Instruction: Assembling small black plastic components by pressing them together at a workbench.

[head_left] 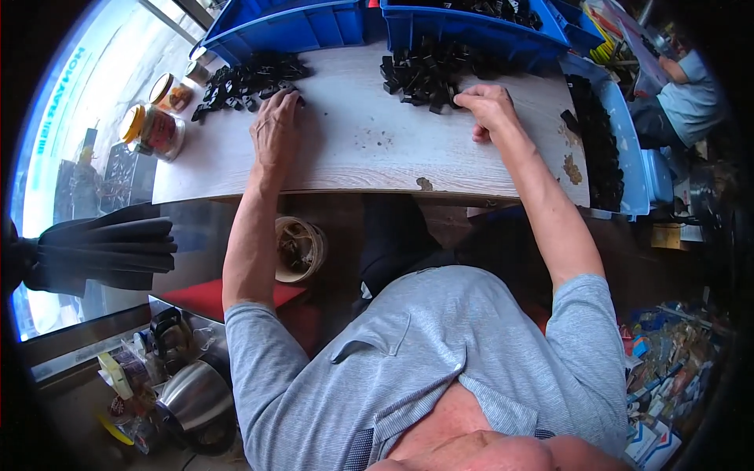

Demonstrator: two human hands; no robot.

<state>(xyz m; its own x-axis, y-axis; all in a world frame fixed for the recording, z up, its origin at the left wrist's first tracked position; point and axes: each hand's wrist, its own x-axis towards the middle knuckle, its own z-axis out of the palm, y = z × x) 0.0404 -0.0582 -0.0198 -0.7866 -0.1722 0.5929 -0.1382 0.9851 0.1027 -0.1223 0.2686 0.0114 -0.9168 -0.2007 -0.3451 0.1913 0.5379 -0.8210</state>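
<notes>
Two heaps of small black plastic parts lie on the pale wood-grain table (pixel 361 169). At the right end of the left heap (pixel 236 85) is my left hand (pixel 275 129), its fingers bent down together; its fingertips are partly hidden, and what they hold cannot be made out. My right hand (pixel 491 114) reaches the near right edge of the right heap (pixel 420 71). Its thumb and forefinger are pinched together beside the black parts, with the other fingers curled under. Whatever sits in that pinch is too small to name.
Blue bins (pixel 287 31) line the table's back edge. A long light-blue bin (pixel 638 173) of black parts stands along the right side. Lidded jars (pixel 161 133) are at the left edge. Below are a bucket (pixel 314 247) and a metal kettle (pixel 196 396). Another person (pixel 691 98) works far right.
</notes>
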